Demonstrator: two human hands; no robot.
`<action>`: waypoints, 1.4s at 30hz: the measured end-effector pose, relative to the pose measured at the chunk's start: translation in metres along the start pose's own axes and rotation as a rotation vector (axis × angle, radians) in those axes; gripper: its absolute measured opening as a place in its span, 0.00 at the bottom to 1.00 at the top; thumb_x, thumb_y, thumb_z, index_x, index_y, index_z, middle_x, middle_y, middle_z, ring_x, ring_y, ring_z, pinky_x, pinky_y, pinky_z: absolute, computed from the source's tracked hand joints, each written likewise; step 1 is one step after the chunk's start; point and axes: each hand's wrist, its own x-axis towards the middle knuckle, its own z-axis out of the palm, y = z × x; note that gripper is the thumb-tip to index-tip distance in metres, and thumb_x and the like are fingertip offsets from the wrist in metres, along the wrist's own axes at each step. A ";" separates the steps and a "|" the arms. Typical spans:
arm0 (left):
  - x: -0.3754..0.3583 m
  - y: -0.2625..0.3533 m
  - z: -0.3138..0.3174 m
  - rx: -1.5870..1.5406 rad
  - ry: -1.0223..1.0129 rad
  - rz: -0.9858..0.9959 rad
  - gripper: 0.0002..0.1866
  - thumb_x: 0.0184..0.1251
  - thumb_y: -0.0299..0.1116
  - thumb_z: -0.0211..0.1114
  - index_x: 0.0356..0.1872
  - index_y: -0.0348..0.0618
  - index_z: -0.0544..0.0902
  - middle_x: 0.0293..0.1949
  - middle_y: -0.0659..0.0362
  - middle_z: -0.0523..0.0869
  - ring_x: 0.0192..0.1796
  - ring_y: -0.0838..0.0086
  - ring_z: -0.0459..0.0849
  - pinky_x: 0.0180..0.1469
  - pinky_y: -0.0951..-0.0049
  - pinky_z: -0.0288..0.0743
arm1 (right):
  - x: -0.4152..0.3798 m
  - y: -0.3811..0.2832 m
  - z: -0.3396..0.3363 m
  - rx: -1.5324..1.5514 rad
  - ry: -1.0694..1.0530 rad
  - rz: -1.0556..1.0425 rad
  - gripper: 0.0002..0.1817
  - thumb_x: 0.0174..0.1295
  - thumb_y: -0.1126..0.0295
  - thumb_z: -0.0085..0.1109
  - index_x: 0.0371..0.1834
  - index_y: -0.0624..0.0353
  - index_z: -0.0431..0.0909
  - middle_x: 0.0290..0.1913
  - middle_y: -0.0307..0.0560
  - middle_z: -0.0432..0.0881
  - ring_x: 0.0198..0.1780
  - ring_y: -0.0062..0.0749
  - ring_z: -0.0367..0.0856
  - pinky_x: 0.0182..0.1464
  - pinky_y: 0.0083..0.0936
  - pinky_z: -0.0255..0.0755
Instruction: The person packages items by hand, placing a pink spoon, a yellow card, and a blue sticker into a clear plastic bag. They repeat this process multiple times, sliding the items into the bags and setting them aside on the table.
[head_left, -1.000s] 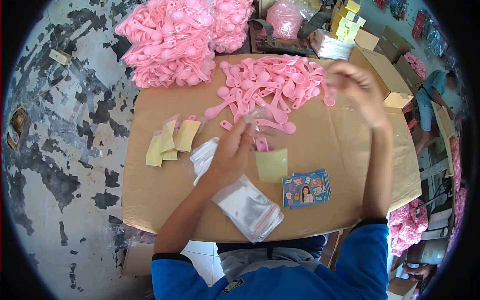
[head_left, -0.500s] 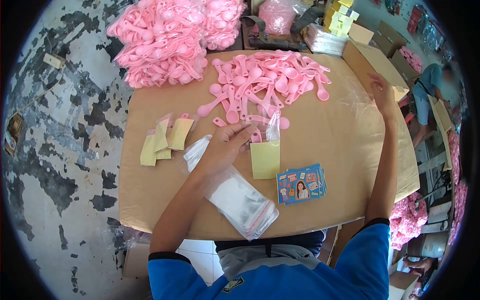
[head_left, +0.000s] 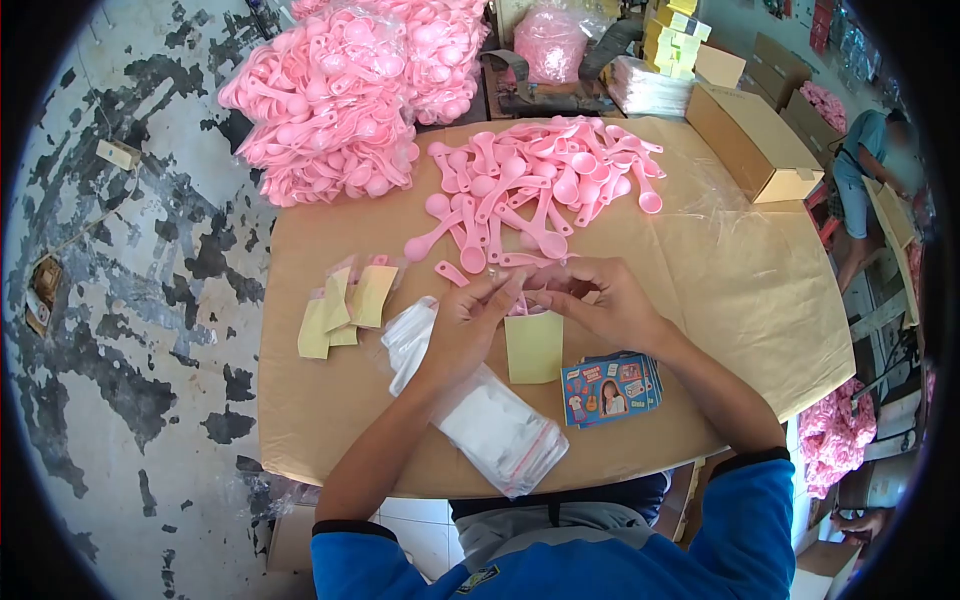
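Note:
Both hands meet at the top of a small clear plastic bag that holds a yellow card (head_left: pixel 534 350) and a pink piece, partly hidden by fingers. My left hand (head_left: pixel 478 312) pinches the bag's upper left side. Opposite it, my right hand (head_left: pixel 605 298) pinches the upper right side with fingers closed. Beneath my left forearm lies a stack of clear plastic bags (head_left: pixel 505 425). To the right of the yellow card sits a small pile of blue printed cards (head_left: pixel 610 390). Loose pink measuring spoons (head_left: pixel 560 175) are heaped just beyond my hands.
Several filled bags with yellow cards (head_left: pixel 345 305) lie at the left. Large bags of pink spoons (head_left: pixel 330 110) stand at the back left. A cardboard box (head_left: pixel 755 140) is at the back right, near yellow stacks (head_left: pixel 675 40). Another person (head_left: pixel 870 165) sits at far right.
My right hand has come down from the right back of the table to the bag and now grips its top. My left hand keeps its hold. The view has shifted slightly.

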 end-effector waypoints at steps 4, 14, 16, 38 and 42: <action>-0.002 0.004 0.001 -0.038 0.012 -0.018 0.21 0.76 0.40 0.54 0.62 0.38 0.75 0.49 0.58 0.84 0.51 0.78 0.82 0.54 0.75 0.78 | -0.001 -0.002 0.001 0.026 -0.033 0.028 0.14 0.61 0.74 0.64 0.51 0.55 0.83 0.35 0.40 0.85 0.37 0.20 0.81 0.37 0.22 0.75; 0.001 0.000 -0.008 0.099 -0.052 0.108 0.17 0.73 0.34 0.58 0.58 0.37 0.78 0.48 0.59 0.85 0.47 0.80 0.82 0.53 0.76 0.78 | 0.001 0.001 -0.010 -0.159 -0.136 -0.236 0.11 0.62 0.77 0.60 0.48 0.60 0.82 0.39 0.44 0.83 0.35 0.25 0.80 0.39 0.22 0.75; 0.001 0.005 -0.011 0.107 -0.070 0.079 0.17 0.73 0.33 0.58 0.59 0.38 0.78 0.48 0.59 0.85 0.48 0.79 0.82 0.53 0.76 0.78 | 0.001 -0.003 -0.008 0.029 -0.082 -0.031 0.10 0.64 0.76 0.59 0.48 0.59 0.83 0.37 0.41 0.82 0.34 0.20 0.78 0.38 0.20 0.73; 0.006 0.000 -0.022 0.340 -0.146 0.335 0.12 0.68 0.15 0.52 0.46 0.33 0.83 0.42 0.56 0.86 0.45 0.75 0.84 0.51 0.74 0.78 | 0.003 0.026 -0.027 -0.092 -0.029 -0.345 0.12 0.52 0.87 0.54 0.34 0.62 0.83 0.34 0.45 0.85 0.36 0.28 0.84 0.39 0.24 0.75; 0.007 -0.003 -0.028 0.389 -0.199 0.383 0.14 0.66 0.13 0.49 0.45 0.31 0.82 0.39 0.56 0.86 0.42 0.75 0.83 0.49 0.73 0.79 | 0.002 0.026 -0.026 -0.139 -0.034 -0.342 0.13 0.49 0.91 0.51 0.31 0.64 0.81 0.34 0.47 0.86 0.36 0.32 0.85 0.40 0.24 0.77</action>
